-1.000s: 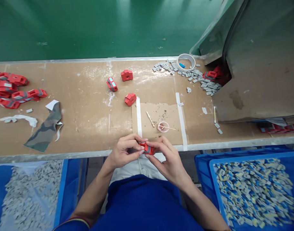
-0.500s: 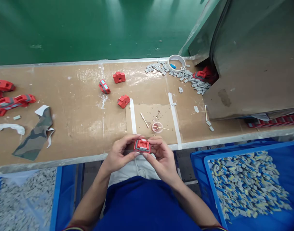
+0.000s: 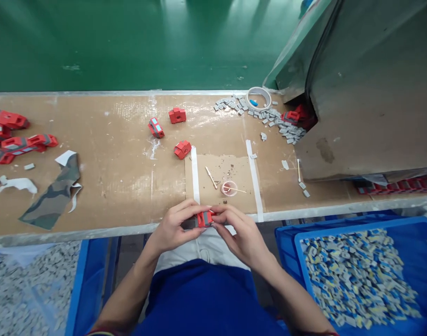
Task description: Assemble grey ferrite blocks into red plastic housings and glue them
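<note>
Between my two hands, just over the table's front edge, is a small red toy vehicle body [image 3: 204,219] with a grey band across it. My left hand [image 3: 176,225] pinches its left end between thumb and fingers. On its right end, the fingertips and thumb of my right hand [image 3: 239,229] are closed. Just beyond them a small round cup [image 3: 229,188] of reddish stuff stands on a taped cardboard sheet, a thin stick resting across it. A cotton swab [image 3: 211,178] lies to the cup's left. Farther back sit three similar red pieces [image 3: 182,149].
More red pieces [image 3: 10,144] and a camouflage scrap [image 3: 54,196] lie at left. Small grey pieces surround a tape roll [image 3: 258,99] at back right, beside a large metal housing [image 3: 370,93]. Blue bins [image 3: 299,261] of small parts stand below the table on both sides.
The red vehicle body has been turned in my hands, so a grey-banded face shows instead of its recessed side. Both hands still hold it. The view has shifted slightly.
</note>
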Demonstrator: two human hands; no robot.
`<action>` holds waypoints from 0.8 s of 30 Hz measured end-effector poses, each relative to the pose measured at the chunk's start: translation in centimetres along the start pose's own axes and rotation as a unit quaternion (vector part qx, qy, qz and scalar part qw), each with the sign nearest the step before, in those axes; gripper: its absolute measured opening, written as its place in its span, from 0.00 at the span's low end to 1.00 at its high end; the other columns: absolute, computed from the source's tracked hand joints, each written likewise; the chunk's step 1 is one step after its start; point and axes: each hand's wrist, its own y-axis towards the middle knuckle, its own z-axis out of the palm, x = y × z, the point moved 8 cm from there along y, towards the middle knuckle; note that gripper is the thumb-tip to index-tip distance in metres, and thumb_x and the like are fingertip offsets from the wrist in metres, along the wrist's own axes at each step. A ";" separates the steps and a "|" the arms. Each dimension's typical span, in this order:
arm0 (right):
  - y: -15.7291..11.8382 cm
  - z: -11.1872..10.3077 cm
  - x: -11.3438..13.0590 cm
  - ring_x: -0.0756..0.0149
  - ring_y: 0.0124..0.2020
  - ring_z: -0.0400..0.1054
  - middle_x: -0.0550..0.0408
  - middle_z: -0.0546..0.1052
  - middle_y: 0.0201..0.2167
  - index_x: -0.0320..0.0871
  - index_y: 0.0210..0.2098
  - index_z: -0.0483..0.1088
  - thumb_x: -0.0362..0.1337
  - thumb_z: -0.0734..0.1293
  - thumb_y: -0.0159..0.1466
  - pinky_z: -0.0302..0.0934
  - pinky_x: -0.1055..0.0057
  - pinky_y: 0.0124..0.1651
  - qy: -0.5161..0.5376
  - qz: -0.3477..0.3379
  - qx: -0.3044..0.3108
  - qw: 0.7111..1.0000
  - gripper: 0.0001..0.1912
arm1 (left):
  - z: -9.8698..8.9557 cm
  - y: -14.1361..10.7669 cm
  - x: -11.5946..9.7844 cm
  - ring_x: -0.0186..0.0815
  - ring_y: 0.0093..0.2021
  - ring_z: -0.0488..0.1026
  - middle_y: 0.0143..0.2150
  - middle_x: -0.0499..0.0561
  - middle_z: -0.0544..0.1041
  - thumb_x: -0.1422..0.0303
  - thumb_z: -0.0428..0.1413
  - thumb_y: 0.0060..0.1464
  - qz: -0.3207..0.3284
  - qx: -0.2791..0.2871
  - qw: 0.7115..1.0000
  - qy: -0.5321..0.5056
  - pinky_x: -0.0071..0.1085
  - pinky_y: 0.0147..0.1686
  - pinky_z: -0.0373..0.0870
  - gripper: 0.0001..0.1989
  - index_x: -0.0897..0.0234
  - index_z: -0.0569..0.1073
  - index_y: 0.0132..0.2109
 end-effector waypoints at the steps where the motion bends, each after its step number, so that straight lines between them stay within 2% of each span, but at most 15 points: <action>1: 0.0 0.2 -0.1 0.62 0.47 0.79 0.47 0.80 0.43 0.45 0.41 0.71 0.30 0.65 0.73 0.75 0.67 0.46 0.013 0.001 -0.002 1.000 0.05 | 0.0 -0.1 0.0 0.37 0.39 0.77 0.43 0.54 0.78 0.72 0.63 0.61 0.001 0.005 1.000 0.005 0.31 0.40 0.77 0.20 0.60 0.78 0.60; 5: -0.2 0.8 -0.9 0.63 0.43 0.78 0.50 0.77 0.38 0.45 0.36 0.69 0.30 0.65 0.73 0.73 0.70 0.43 0.054 0.025 -0.035 0.998 0.07 | 0.4 -0.1 -0.2 0.37 0.38 0.77 0.43 0.53 0.78 0.72 0.61 0.62 -0.009 0.018 0.999 0.036 0.30 0.39 0.77 0.19 0.61 0.78 0.60; 8: -0.8 0.4 -1.2 0.63 0.44 0.78 0.49 0.79 0.40 0.44 0.37 0.70 0.30 0.65 0.73 0.72 0.69 0.45 0.072 0.053 -0.047 0.995 0.07 | 0.4 0.4 -0.4 0.38 0.38 0.78 0.43 0.54 0.80 0.66 0.62 0.64 -0.022 0.043 0.998 0.048 0.30 0.39 0.77 0.17 0.60 0.78 0.59; 10: -1.6 -0.5 -1.1 0.62 0.47 0.79 0.48 0.81 0.42 0.44 0.39 0.71 0.30 0.65 0.73 0.72 0.68 0.49 0.072 0.072 -0.039 0.994 0.06 | -0.6 1.3 -0.7 0.39 0.37 0.79 0.42 0.54 0.81 0.59 0.61 0.66 -0.018 0.046 0.997 0.066 0.30 0.38 0.77 0.17 0.58 0.78 0.58; 11: -2.2 -1.3 -1.1 0.62 0.48 0.79 0.49 0.82 0.43 0.44 0.39 0.72 0.30 0.65 0.73 0.71 0.68 0.50 0.070 0.083 -0.036 0.993 0.06 | -1.8 2.0 -0.8 0.39 0.37 0.78 0.43 0.54 0.81 0.57 0.58 0.68 -0.011 0.026 0.995 0.092 0.30 0.37 0.76 0.17 0.58 0.78 0.58; 12: -2.9 -2.3 -1.2 0.62 0.48 0.79 0.49 0.82 0.43 0.44 0.39 0.73 0.31 0.65 0.73 0.71 0.68 0.50 0.066 0.097 -0.040 0.992 0.06 | -3.5 2.9 -0.7 0.39 0.38 0.78 0.46 0.54 0.81 0.56 0.55 0.69 -0.013 -0.023 0.990 0.138 0.30 0.38 0.76 0.16 0.57 0.78 0.57; 14: -4.9 -5.4 -1.9 0.62 0.47 0.80 0.49 0.83 0.43 0.44 0.38 0.74 0.33 0.65 0.73 0.72 0.69 0.49 0.044 0.133 -0.077 0.987 0.07 | -7.4 4.9 -0.4 0.42 0.43 0.78 0.52 0.54 0.78 0.57 0.55 0.69 -0.055 -0.135 0.951 0.274 0.34 0.44 0.76 0.16 0.58 0.77 0.56; 16: -7.6 -9.9 -3.7 0.60 0.45 0.80 0.48 0.83 0.43 0.44 0.38 0.74 0.37 0.64 0.74 0.72 0.68 0.47 -0.019 0.175 -0.162 0.971 0.09 | -9.7 7.3 0.1 0.48 0.50 0.76 0.55 0.57 0.75 0.56 0.53 0.69 -0.109 -0.171 0.895 0.398 0.42 0.52 0.75 0.18 0.60 0.75 0.58; 18: -10.7 -15.4 -6.1 0.59 0.41 0.79 0.47 0.83 0.41 0.44 0.39 0.73 0.42 0.63 0.74 0.71 0.66 0.44 -0.132 0.228 -0.271 0.926 0.12 | -10.2 9.8 0.8 0.54 0.54 0.74 0.54 0.59 0.73 0.55 0.50 0.70 -0.147 -0.122 0.863 0.467 0.47 0.54 0.73 0.20 0.64 0.74 0.57; 20: -13.5 -20.8 -8.7 0.59 0.32 0.75 0.48 0.81 0.34 0.43 0.40 0.73 0.47 0.62 0.72 0.69 0.65 0.39 -0.263 0.289 -0.359 0.847 0.15 | -9.7 11.6 1.4 0.53 0.53 0.74 0.49 0.57 0.72 0.54 0.48 0.71 -0.162 -0.063 0.854 0.490 0.44 0.51 0.74 0.20 0.63 0.74 0.54; 21: -14.3 -23.1 -10.1 0.58 0.30 0.73 0.47 0.80 0.31 0.42 0.39 0.73 0.48 0.62 0.71 0.67 0.63 0.37 -0.292 0.305 -0.388 0.819 0.16 | -9.6 12.1 1.4 0.52 0.51 0.75 0.46 0.55 0.72 0.55 0.48 0.71 -0.160 -0.048 0.854 0.493 0.41 0.48 0.74 0.18 0.62 0.74 0.52; 24: -14.4 -28.3 -13.8 0.56 0.32 0.70 0.43 0.78 0.35 0.41 0.37 0.72 0.46 0.63 0.68 0.65 0.60 0.42 -0.332 0.321 -0.428 0.777 0.14 | -10.1 12.2 1.4 0.47 0.44 0.77 0.40 0.51 0.75 0.56 0.52 0.66 -0.143 -0.064 0.864 0.479 0.33 0.39 0.71 0.13 0.59 0.73 0.44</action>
